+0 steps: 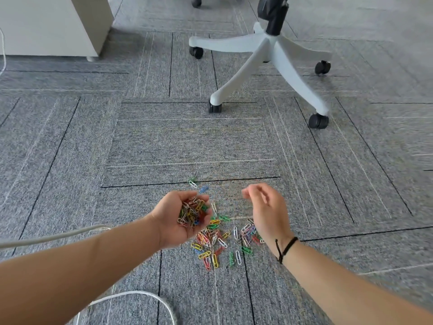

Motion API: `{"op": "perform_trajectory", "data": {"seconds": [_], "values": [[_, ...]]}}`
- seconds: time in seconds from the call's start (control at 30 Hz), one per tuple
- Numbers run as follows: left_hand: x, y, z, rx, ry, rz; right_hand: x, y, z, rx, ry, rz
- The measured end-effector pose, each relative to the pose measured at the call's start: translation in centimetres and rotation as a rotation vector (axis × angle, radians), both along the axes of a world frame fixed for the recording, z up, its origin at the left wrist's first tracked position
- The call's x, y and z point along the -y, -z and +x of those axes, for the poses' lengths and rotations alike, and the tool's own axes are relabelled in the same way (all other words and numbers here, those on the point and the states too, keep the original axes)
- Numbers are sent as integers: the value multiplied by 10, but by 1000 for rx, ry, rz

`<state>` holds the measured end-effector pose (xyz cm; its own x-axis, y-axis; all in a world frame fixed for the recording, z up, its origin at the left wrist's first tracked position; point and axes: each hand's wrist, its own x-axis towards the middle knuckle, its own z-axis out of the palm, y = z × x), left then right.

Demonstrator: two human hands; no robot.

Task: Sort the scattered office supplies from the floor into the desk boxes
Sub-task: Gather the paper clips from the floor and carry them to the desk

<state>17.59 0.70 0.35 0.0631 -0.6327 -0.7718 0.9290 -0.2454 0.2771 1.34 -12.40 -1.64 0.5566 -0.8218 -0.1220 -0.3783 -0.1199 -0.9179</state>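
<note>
Left hand cupped, gripping heap of paper clips; right hand loosely curled, empty, above floor pile; pinch small clusters, keep left palm level, avoid spills

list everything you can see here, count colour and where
clips in hand: a handful, mixed colours, cupped in left palm
clips on floor: dozens, mixed colours, carpet below and between the hands
chair base: one, pale grey with black castors, upper right
cabinet: one, off-white, upper left
cables: at least two, white and grey, lower left
carpet: grey tiles with dark lines, everywhere
wristband: one, black, right wrist
left hand: cupped around clips
right hand: over the pile, fingers loosely curled, seemingly empty
</note>
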Motion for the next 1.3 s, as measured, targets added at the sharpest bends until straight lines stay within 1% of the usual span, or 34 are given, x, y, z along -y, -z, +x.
{"op": "perform_trajectory", "data": {"seconds": [0.07, 0.13, 0.17, 0.23, 0.4, 0.63, 0.77, 0.8, 0.87, 0.93, 1.0, 1.07, 1.13, 1.3], "values": [[-2, 4, 1, 27, 16, 41, 15, 23, -25, -259, -60, -183], [-2, 7, 2, 39, 18, 55, 27, 46, -54, -565, -208, -339], [-2, 7, 3, 38, 19, 52, 30, 55, -66, -670, -279, -376], [-1, 6, 5, 28, 10, 29, 27, 65, -79, -756, -382, -429], [2, 3, 15, -16, -62, -29, -2, 64, -60, -749, -621, -574], [-10, 2, 32, 4, -112, -23, -38, 66, -14, -610, -846, -623], [-18, 4, 42, 11, -130, -16, -54, 68, 8, -490, -993, -645], [-19, 5, 43, 9, -132, -16, -54, 66, 15, -440, -1004, -627], [-20, 5, 46, 2, -139, -27, -45, 59, 33, -371, -943, -584], [-23, 6, 49, -1, -139, -31, -21, 55, 54, -408, -848, -573], [-27, 6, 52, 13, -133, -22, 8, 56, 74, -493, -806, -599], [-31, 4, 54, 26, -123, -14, 34, 61, 90, -587, -847, -643], [-37, 2, 56, 46, -99, -15, 47, 67, 106, -629, -915, -697], [-45, -1, 60, 100, -12, -22, 33, 71, 125, -555, -1032, -737]]}}
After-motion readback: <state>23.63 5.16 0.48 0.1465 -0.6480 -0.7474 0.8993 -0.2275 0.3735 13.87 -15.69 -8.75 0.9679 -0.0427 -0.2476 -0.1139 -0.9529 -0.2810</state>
